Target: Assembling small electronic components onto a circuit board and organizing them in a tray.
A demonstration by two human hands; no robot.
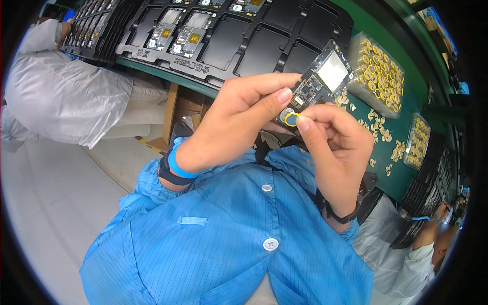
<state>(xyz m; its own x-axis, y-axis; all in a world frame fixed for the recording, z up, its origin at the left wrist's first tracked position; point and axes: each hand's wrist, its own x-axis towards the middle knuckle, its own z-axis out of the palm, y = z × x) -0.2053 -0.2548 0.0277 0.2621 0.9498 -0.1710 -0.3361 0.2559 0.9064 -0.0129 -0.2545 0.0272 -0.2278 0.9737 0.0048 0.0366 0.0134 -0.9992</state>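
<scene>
My left hand is closed on a dark circuit board, its thumb lying along the near-left edge. The board is tilted and carries a white rectangular patch at its upper end and a round silvery holder at its lower end. Between thumb and forefinger, my right hand pinches a coin cell battery with a yellow rim. The cell is right at the round holder and overlaps it; whether it sits inside I cannot tell. The fingers of my left hand beneath the board are mostly hidden.
A black compartment tray holding several boards lies beyond my hands. To the right stand a clear box of coin cells, a smaller box and scattered pale pieces. Co-workers sit at left and right.
</scene>
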